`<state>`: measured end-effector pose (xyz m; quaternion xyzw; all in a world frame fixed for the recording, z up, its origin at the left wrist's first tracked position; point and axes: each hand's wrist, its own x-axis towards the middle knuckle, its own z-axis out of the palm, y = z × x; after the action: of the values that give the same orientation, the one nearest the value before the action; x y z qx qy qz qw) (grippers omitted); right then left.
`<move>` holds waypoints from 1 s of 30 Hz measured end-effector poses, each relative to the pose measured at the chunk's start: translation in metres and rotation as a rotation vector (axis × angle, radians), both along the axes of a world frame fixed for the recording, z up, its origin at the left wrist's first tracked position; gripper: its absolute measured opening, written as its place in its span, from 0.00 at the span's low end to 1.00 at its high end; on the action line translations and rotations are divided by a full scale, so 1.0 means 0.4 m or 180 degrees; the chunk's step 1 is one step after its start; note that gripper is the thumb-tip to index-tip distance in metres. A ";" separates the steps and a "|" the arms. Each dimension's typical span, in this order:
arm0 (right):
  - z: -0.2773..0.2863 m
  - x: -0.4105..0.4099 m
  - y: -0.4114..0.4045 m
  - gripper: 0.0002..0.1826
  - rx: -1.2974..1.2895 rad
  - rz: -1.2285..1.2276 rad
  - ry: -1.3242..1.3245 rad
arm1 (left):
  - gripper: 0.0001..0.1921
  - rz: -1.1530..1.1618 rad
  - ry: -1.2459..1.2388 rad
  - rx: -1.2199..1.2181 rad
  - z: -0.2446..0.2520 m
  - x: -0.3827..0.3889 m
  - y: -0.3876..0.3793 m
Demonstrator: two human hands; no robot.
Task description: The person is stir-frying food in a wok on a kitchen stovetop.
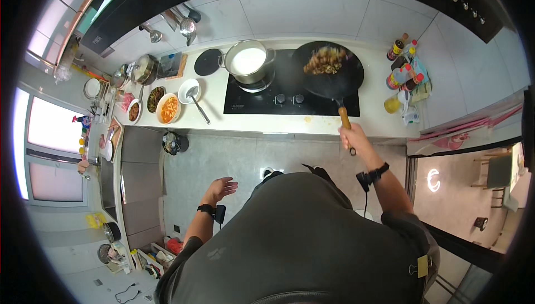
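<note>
My right hand (354,137) is closed around the wooden handle (344,118) of a black wok (334,82) on the right side of the black gas hob (255,102). Browned chunks of food (325,60), blurred by motion, lie in the wok's upper part. With its fingers apart and nothing in it, my left hand (221,188) hangs over the floor. A steel pot (247,79) of white liquid stands on the left burner. Left of the hob, a metal ladle (199,107) rests in a white bowl (186,84).
Dishes of cooked food, among them a bowl of orange-red food (169,109), line the left counter near a lidded pot (144,69). Sauce bottles (399,77) crowd the right end. Ladles (187,27) hang on the wall. A bin (174,143) stands below the counter.
</note>
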<state>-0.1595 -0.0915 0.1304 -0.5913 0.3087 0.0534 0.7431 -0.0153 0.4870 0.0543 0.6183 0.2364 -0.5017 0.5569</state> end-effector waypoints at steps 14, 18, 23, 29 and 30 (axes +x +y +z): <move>-0.020 -0.111 0.000 0.11 -0.0274 0.0150 0.0067 | 0.26 -0.0002 0.0074 0.0085 -0.025 0.001 -0.015; 0.021 0.057 -0.024 0.11 -0.0332 0.0012 -0.0079 | 0.24 0.0041 -0.0235 -0.0104 -0.004 0.035 -0.045; -0.030 -0.107 0.024 0.11 -0.0813 0.0052 -0.0192 | 0.24 0.0108 -0.0215 -0.0267 -0.034 0.016 0.000; -0.027 -0.045 -0.024 0.13 -0.0139 0.0047 -0.0044 | 0.25 0.0070 -0.0050 -0.0020 -0.011 0.017 -0.021; -0.035 -0.003 -0.039 0.14 -0.0134 0.0092 -0.0201 | 0.25 0.0041 -0.0121 -0.0062 -0.009 0.018 -0.028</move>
<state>-0.1609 -0.1073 0.1166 -0.6126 0.2776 0.0390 0.7390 -0.0081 0.4758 0.0507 0.6207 0.2249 -0.4885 0.5706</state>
